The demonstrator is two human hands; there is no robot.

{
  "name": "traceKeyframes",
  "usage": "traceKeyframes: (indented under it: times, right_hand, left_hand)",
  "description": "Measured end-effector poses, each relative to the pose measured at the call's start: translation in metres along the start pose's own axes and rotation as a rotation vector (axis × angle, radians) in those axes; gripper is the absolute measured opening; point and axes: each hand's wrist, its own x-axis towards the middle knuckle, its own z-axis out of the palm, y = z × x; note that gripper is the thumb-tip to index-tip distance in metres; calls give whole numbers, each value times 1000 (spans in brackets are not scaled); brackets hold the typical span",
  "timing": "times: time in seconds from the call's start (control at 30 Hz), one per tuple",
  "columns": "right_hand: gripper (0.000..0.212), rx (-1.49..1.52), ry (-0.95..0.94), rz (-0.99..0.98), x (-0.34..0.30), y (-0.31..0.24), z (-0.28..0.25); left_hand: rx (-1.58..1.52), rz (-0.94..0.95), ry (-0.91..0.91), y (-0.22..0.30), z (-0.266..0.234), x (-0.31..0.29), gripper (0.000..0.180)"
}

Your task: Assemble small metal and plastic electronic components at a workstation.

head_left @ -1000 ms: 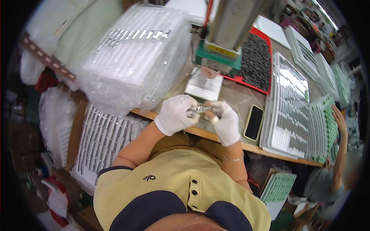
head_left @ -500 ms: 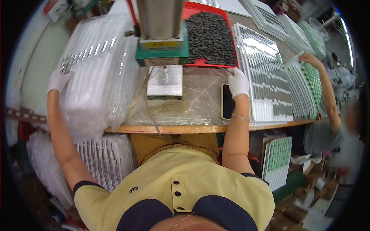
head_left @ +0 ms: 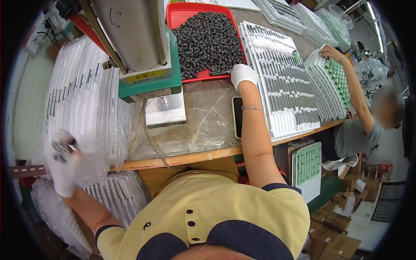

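My left hand, in a white glove and blurred by motion, is low at the left over the plastic-wrapped trays. It is closed around a few shiny metal parts. My right hand, also gloved, reaches across the bench. Its fingers rest at the near edge of a red tray, against the heap of small black cylinders. Whether it grips any of them is hidden by the glove.
A grey and green press stands over a metal block. A dark phone lies beside my right forearm. White trays of metal tubes fill the right. A co-worker's hand touches a tray of green pieces. Cartons sit on the floor.
My left hand has dropped from the top of the wrapped trays toward me, now with metal parts. My right hand has shifted left from the white tray to the red tray's edge.
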Motion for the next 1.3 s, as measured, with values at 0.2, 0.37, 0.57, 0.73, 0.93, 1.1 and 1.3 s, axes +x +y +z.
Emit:
traceKeyframes:
  times: [0.2,0.37,0.57,0.73,0.93,1.1,1.3]
  right_hand:
    - [23,-36,-9,-37,12,1,10]
    - [21,115,103,-85,5,1,11]
    - [13,828,255,-462,-121,4,-7]
    - [12,753,356,-706,-179,-12,-2]
    - [7,279,409,-791,-203,-25,-9]
    - [3,65,404,-845,-214,-36,-5]
    - [15,389,220,-499,-218,25,-28]
  left_hand:
    - [-264,-83,-339,34,106,-15,24]
    - [-236,-55,-330,32,184,-10,26]
    - [-366,-113,-239,16,240,-4,27]
    - [-460,-123,-271,35,234,-11,26]
    - [-284,21,-237,35,236,-27,24]
    - [-163,252,-174,28,241,-38,23]
    - [-417,-83,-235,16,244,-50,23]
